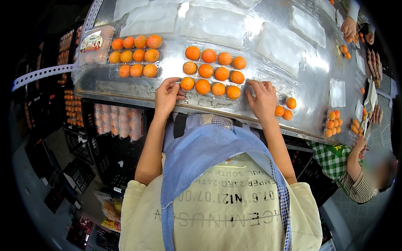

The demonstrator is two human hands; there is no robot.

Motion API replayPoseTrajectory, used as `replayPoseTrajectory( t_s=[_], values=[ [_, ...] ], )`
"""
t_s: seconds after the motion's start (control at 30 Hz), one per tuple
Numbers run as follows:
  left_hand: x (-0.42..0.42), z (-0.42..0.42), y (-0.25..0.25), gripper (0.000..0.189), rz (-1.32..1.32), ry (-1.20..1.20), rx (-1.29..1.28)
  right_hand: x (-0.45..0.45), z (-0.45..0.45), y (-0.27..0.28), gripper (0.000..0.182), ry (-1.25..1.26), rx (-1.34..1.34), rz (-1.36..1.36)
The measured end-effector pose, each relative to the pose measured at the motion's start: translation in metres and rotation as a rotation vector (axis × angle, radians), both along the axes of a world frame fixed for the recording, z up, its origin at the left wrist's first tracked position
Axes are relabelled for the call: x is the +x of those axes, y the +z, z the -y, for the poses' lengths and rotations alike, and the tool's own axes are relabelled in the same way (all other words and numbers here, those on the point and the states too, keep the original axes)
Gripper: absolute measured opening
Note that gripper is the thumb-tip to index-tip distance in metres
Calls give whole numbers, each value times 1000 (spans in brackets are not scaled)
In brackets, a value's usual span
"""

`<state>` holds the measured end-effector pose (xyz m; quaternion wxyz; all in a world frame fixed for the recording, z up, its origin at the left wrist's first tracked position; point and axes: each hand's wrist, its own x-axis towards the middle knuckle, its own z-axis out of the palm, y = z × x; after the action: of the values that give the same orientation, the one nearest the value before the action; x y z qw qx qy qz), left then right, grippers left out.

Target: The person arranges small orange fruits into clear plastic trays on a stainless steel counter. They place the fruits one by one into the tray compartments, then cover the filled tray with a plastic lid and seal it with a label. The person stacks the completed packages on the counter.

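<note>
A clear plastic fruit tray (216,98) lies before me on the metal table, with rows of round orange fruits (205,71) in its cups. My left hand (168,95) is at the tray's near left corner, fingertips and thumb by its rim; whether they grip it is hidden. On the other side, my right hand (262,95) rests close to the right edge, its fingers spread and bent downward. A second filled tray (135,56) sits to the left. Right of my right hand, a few loose-looking orange fruits (287,115) lie in or beside another clear tray, partly covered by the hand.
White sheets (216,25) lie across the metal table (119,83). A closed, labelled fruit pack (95,44) stands at the left end. Below are packed fruits (117,120) in a black crate. Perforated metal strips (44,73) edge the left. Co-workers' hands (348,28) work at the right.
</note>
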<state>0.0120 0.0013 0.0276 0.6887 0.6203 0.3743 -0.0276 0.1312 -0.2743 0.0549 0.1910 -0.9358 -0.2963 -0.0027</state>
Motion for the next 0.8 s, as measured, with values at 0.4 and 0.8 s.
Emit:
replayPoseTrajectory(
  t_s=[0.4,0.8],
  values=[
    [1,5,2,33,34,28,-65,15,25,-4,27,-79,-100,15],
    [1,6,1,38,31,11,-68,27,-16,1,22,-77,183,-118]
  ],
)
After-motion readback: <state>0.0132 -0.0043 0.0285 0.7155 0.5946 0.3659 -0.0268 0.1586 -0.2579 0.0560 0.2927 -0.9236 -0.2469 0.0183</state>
